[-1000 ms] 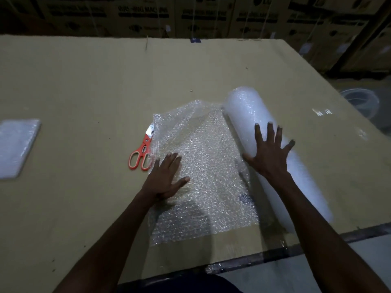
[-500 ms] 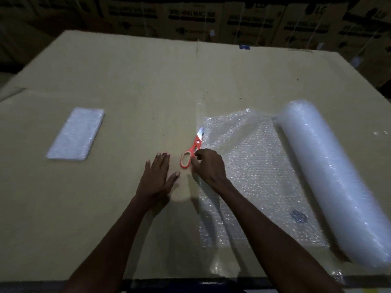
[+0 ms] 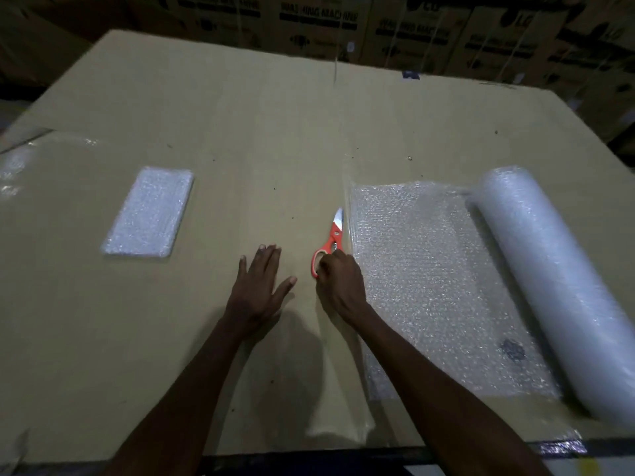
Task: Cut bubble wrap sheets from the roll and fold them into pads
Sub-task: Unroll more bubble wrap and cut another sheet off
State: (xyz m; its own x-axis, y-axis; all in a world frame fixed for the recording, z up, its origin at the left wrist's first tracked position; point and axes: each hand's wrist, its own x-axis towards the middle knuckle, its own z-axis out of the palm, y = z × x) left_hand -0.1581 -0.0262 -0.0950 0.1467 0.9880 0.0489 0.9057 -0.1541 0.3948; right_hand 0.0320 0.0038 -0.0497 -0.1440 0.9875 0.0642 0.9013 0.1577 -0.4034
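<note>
A thick roll of bubble wrap lies at the right, with a sheet unrolled flat to its left. Orange-handled scissors lie along the sheet's left edge, blades pointing away from me. My right hand has its fingers curled round the scissors' handles. My left hand rests flat on the cardboard-covered table, fingers spread, just left of the scissors. One folded bubble wrap pad lies at the left.
Stacked printed cardboard boxes stand behind the table's far edge. The near table edge runs along the bottom of the view. Some clear plastic film lies at the far left edge.
My right hand left the roll, crossed the sheet and took hold of the scissors' handles. My left hand came off the sheet onto the bare cardboard. The view swung left.
</note>
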